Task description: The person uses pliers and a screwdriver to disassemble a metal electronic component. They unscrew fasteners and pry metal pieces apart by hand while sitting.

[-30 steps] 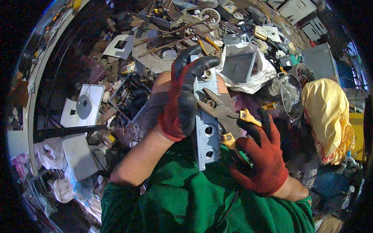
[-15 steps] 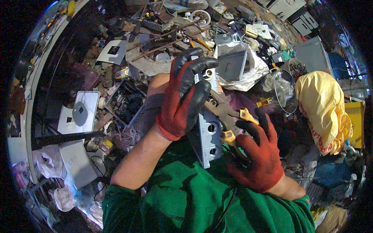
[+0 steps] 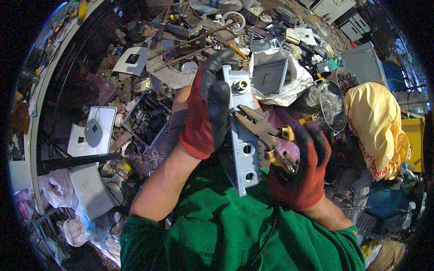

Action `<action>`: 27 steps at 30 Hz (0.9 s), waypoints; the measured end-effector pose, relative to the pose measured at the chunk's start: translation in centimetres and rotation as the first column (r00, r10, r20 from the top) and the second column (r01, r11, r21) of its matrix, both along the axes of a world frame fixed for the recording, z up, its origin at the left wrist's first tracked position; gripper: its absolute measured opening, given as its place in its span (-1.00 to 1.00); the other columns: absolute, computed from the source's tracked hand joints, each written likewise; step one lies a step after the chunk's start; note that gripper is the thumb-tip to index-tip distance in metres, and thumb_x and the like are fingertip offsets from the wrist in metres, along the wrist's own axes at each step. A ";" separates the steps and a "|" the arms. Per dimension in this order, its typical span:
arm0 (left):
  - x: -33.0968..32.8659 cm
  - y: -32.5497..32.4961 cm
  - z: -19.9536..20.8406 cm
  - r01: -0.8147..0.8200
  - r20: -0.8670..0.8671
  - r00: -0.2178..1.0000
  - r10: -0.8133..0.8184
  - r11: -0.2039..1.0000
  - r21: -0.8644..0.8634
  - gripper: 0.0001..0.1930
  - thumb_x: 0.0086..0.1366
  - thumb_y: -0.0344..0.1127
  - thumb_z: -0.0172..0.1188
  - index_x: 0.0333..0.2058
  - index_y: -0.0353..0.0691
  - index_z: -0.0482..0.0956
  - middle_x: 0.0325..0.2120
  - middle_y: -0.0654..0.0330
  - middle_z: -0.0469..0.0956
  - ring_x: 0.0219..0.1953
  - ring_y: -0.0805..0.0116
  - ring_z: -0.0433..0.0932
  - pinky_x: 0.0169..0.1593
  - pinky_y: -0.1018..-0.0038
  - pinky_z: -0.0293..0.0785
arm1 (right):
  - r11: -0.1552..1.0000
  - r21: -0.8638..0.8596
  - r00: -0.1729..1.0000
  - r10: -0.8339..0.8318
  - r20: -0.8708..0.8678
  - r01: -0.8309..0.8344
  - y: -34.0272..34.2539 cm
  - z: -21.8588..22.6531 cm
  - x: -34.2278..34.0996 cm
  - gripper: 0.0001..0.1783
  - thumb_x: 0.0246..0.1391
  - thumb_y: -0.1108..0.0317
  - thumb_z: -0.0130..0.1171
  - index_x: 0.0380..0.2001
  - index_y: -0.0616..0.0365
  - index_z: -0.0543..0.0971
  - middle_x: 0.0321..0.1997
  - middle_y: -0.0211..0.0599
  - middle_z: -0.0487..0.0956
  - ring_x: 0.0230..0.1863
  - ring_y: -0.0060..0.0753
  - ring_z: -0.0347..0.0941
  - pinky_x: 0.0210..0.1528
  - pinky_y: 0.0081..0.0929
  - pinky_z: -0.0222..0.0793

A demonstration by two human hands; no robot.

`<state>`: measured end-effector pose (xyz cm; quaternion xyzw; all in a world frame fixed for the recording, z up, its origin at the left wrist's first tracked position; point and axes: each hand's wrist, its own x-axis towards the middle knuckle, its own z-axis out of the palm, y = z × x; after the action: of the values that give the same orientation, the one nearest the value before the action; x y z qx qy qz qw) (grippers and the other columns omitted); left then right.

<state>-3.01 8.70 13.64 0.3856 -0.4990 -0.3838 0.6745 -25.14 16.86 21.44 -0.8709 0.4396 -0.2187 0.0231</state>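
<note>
My left hand (image 3: 205, 106), in a red and black glove, is closed around the upper left side of a grey metal housing (image 3: 242, 135). The housing stands lengthwise before my chest, with round holes along its face. Near its top a round threaded metal connector (image 3: 241, 86) sticks out. In my right hand (image 3: 300, 174), gloved alike, are worn pliers (image 3: 266, 131) with yellow on the handles. Their jaws lie parted over the middle of the housing, below the connector; whether they touch it I cannot tell.
Beyond my hands, a white sack (image 3: 294, 83) holds a grey tray (image 3: 269, 76). A yellow sack (image 3: 375, 126) stands at the right beside a wire-rimmed container (image 3: 333, 106). To the left lie a crate of dark parts (image 3: 147, 117) and a white panel (image 3: 104, 119). Mixed scrap covers the ground ahead.
My left fingers have shifted from over the top of the housing to its left side, uncovering the connector. My right hand has rotated slightly, and more of the pliers shows with the jaws apart.
</note>
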 end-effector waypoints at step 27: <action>-2.9 -3.9 -1.8 -0.243 0.381 0.857 0.348 0.923 -0.297 -0.71 0.34 -0.40 -0.05 -0.04 -0.40 0.48 -0.27 -0.14 0.56 -0.20 -0.18 0.50 -0.07 0.07 0.36 | 0.990 0.015 0.986 -0.141 -0.086 0.142 -2.1 -3.1 -2.3 -0.17 -0.20 0.46 0.25 0.23 0.35 0.24 0.06 0.19 0.41 0.01 0.24 0.39 0.07 -0.05 0.38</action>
<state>-5.88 4.84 11.87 0.4488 -0.6109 -0.1186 0.6414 -27.40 14.80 18.34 -0.8457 0.5032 -0.1778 -0.0019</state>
